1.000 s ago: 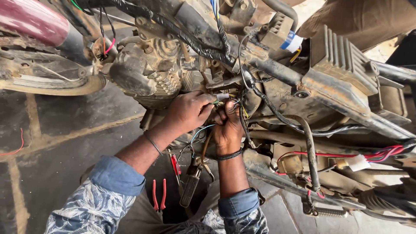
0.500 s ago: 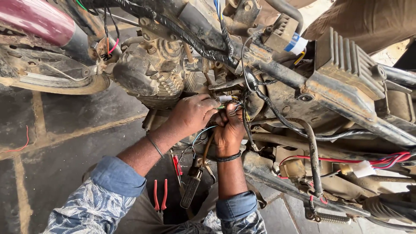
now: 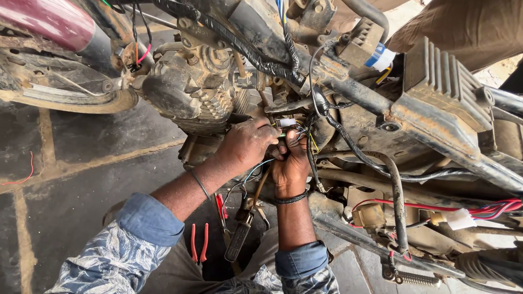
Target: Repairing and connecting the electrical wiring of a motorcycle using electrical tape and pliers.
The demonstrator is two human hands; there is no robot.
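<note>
Both hands pinch a small wire connector under a motorcycle frame.
Left hand (image 3: 248, 144) and right hand (image 3: 291, 166) grip the white connector (image 3: 285, 123) beside the engine (image 3: 190, 92); probably best held steady, wires untwisted.

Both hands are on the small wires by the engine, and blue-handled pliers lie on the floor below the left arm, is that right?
Not quite. The head view shows the pliers have red handles, not blue. Both the left hand and right hand are at the wires by the engine.
</note>
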